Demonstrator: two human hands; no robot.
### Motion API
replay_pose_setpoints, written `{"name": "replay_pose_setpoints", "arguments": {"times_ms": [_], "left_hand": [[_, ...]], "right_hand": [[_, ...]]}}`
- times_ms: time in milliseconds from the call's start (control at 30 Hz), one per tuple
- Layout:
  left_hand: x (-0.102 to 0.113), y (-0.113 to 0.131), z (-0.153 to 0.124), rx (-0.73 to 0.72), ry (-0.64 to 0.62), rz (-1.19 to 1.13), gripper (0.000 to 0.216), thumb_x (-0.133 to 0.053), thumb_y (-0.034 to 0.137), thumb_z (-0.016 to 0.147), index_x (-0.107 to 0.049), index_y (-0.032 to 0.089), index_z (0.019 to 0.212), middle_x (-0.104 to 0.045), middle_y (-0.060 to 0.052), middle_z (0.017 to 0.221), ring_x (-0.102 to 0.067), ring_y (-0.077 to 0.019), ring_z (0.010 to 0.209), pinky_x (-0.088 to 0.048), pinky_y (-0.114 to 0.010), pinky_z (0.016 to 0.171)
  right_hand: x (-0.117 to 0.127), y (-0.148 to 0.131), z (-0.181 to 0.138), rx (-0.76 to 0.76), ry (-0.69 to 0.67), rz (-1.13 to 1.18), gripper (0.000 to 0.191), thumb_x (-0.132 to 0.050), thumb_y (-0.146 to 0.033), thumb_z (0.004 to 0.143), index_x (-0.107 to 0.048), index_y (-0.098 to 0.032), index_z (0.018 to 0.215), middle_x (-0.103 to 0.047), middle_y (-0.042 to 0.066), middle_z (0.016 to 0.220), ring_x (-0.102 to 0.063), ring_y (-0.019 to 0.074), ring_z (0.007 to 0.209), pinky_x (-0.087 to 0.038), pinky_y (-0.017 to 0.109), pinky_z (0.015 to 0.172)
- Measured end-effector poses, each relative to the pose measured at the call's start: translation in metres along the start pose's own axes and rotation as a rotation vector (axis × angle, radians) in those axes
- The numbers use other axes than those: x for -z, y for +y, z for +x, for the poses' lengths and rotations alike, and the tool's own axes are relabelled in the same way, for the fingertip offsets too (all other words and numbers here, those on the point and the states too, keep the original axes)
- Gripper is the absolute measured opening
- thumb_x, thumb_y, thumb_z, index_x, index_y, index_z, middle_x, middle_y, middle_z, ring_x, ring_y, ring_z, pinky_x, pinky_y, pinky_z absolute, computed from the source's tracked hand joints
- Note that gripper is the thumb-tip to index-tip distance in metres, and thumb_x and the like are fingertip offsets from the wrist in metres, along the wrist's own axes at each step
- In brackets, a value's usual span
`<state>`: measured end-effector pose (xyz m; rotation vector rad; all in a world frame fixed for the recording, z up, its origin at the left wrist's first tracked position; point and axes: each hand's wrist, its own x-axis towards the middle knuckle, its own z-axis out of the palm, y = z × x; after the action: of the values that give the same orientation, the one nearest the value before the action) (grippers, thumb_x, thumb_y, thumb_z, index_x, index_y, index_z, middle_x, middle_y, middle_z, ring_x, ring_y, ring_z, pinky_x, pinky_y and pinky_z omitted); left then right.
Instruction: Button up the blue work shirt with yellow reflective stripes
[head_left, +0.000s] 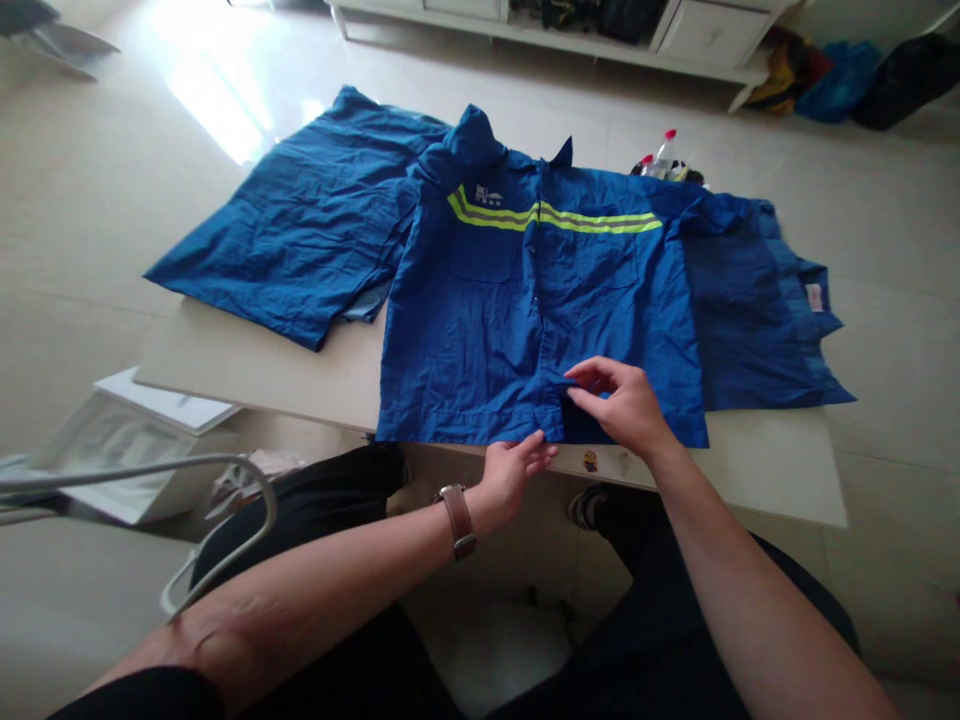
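Two bare forearms reach from the lap. Left hand (510, 470) pinches the hem of a blue cotton work shirt with yellow reflective stripes (517, 300), spread flat on the pale bench (757, 460); right hand (622, 400) grips its lower placket. Closing the front seems underway; aligning edges likely next.

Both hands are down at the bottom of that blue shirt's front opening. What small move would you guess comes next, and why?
Probably closing the lowest part of the front. The right hand pinches one edge of the blue shirt at the hem, the left hand holds the hem edge beside it, and the front gapes there while lying shut higher up. Whether a button sits there is too small to tell.
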<state>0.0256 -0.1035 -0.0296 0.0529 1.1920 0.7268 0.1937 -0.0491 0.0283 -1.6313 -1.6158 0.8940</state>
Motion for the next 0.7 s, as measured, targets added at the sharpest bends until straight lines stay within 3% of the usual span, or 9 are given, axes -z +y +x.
{"name": "replay_pose_setpoints", "arguments": {"times_ms": [100,167,433,567,700], "left_hand": [[-0.003,0.0,0.002,-0.091,-0.025,0.031,0.018,-0.084,0.018,0.078,-0.071,0.007,0.086,-0.077,-0.014,0.083,-0.077,-0.0212,0.077,-0.061,-0.037,0.088],[-0.004,0.002,0.002,-0.136,-0.035,0.046,0.02,-0.085,0.018,0.076,-0.073,0.007,0.088,-0.078,-0.014,0.084,-0.077,-0.0224,0.077,-0.062,-0.037,0.085],[-0.007,0.008,0.003,-0.198,-0.063,0.112,0.018,-0.082,0.018,0.078,-0.076,0.006,0.09,-0.079,-0.015,0.085,-0.077,-0.0217,0.075,-0.062,-0.028,0.07],[-0.008,0.009,0.002,-0.204,-0.067,0.134,0.013,-0.078,0.015,0.08,-0.076,0.006,0.089,-0.08,-0.015,0.089,-0.076,-0.0198,0.072,-0.061,-0.028,0.068],[-0.008,0.009,0.001,-0.186,-0.079,0.124,0.017,-0.079,0.016,0.081,-0.076,0.007,0.095,-0.08,-0.016,0.094,-0.078,-0.0215,0.074,-0.062,-0.029,0.069]], "right_hand": [[-0.007,0.011,-0.001,-0.044,-0.348,-0.055,0.017,-0.066,-0.019,0.077,-0.078,-0.019,0.09,-0.076,0.003,0.083,-0.068,0.017,0.075,-0.051,0.027,0.069],[-0.011,0.016,-0.001,-0.046,-0.421,-0.108,0.019,-0.063,-0.015,0.078,-0.078,-0.019,0.089,-0.077,0.002,0.082,-0.069,0.0167,0.075,-0.05,0.026,0.069],[-0.011,0.009,0.0,0.022,-0.456,-0.183,0.011,-0.062,-0.014,0.08,-0.073,-0.017,0.082,-0.071,0.002,0.076,-0.063,0.0142,0.069,-0.046,0.024,0.065],[-0.012,0.009,0.0,0.011,-0.454,-0.174,0.005,-0.07,-0.021,0.08,-0.072,-0.017,0.083,-0.069,0.001,0.074,-0.062,0.0143,0.067,-0.045,0.024,0.063],[-0.012,0.01,0.001,0.073,-0.437,-0.193,0.01,-0.063,-0.019,0.084,-0.072,-0.018,0.081,-0.067,0.001,0.074,-0.06,0.014,0.066,-0.044,0.025,0.063]]}}
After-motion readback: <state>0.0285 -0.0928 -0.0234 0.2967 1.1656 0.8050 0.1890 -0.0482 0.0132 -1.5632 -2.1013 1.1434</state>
